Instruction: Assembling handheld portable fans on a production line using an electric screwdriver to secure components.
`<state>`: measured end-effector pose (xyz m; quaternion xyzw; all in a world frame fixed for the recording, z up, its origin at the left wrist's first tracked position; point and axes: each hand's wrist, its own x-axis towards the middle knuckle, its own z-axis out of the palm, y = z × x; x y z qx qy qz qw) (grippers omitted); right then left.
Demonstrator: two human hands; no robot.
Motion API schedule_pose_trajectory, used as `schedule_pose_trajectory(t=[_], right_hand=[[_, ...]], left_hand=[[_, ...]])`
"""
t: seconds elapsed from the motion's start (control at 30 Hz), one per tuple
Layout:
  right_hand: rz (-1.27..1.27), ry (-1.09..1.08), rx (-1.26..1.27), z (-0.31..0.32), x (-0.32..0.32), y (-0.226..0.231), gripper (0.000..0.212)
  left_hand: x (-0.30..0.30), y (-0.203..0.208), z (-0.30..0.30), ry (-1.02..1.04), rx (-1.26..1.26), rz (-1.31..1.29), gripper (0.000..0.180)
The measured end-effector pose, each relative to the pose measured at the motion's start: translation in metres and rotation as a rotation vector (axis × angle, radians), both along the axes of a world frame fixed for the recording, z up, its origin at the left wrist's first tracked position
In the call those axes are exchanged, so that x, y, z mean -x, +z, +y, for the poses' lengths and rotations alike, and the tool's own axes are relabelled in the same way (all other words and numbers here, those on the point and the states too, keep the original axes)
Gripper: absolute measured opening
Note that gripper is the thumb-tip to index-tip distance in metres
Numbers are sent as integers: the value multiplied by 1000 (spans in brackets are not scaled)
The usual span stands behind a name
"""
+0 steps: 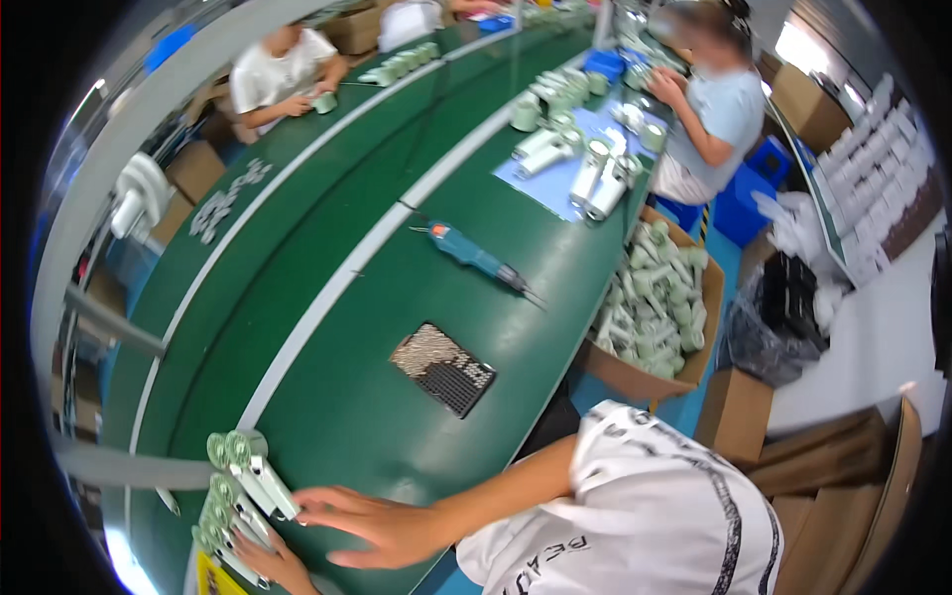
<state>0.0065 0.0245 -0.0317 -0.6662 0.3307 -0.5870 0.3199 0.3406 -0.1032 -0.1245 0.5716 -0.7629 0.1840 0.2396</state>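
At the lower left of the green bench, several pale green handheld units with round heads and white handles (260, 484) lie side by side in a group. My right hand (382, 528) reaches across from the right with its fingers apart, the fingertips at the handle end of one unit. My left hand (273, 563) comes in from the lower edge, its fingers stretched over the handles of the nearer units (223, 516). Part of it is cut off by the picture's rim. Neither hand is visibly closed around a unit.
A teal electric screwdriver (476, 260) and a black tray of small screws (443, 369) lie on the bench (397, 451). Further units rest on a blue mat (535, 188). A carton of pale green parts (654, 307) stands right. Co-workers (709, 109) sit along the line.
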Motion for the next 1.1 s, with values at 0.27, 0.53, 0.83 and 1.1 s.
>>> schedule_pose_trajectory(t=[0.27,0.53,0.83,1.1], right_hand=[[-85,-1092,-258,211,229,-89,39],[-329,-1616,-934,374,343,-261,53],[-795,-1585,-914,401,461,-364,53],[-63,-1365,-891,299,502,-387,43]], left_hand=[[292,59,158,-553,-455,822,29],[558,21,279,-1393,-1832,156,37],[722,-171,296,-684,-1843,415,37],[812,-303,282,-569,-1707,-32,72]])
